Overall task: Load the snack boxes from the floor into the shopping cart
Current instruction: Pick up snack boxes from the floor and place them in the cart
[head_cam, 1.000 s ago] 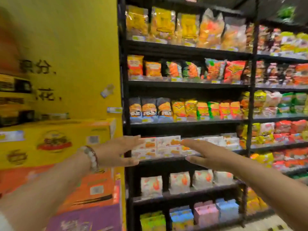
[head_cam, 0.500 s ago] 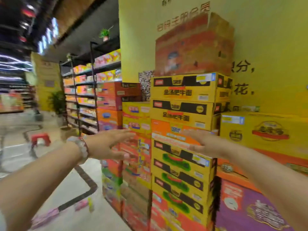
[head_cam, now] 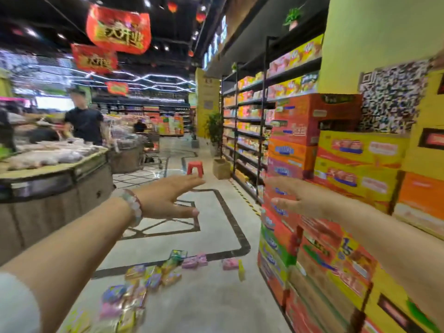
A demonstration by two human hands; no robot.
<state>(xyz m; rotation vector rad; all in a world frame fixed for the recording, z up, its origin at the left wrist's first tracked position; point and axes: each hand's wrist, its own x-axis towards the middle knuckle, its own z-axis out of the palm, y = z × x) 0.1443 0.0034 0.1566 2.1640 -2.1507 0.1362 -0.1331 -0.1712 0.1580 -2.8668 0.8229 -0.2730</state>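
View swung left off the stacked cardboard cartons (head_cam: 360, 164) onto the aisle. Left hand (head_cam: 168, 200) and right hand (head_cam: 302, 200) both outstretched, flat-fingered, holding nothing. Small colourful rectangular snack boxes (head_cam: 153, 277) lie scattered on the glossy tiled floor (head_cam: 216, 296) below.

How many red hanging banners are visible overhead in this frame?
3. The largest banner hangs at top centre-left; a second sits just below and left of it; a small third hangs farther back. Blur and the frame edge may hide more.
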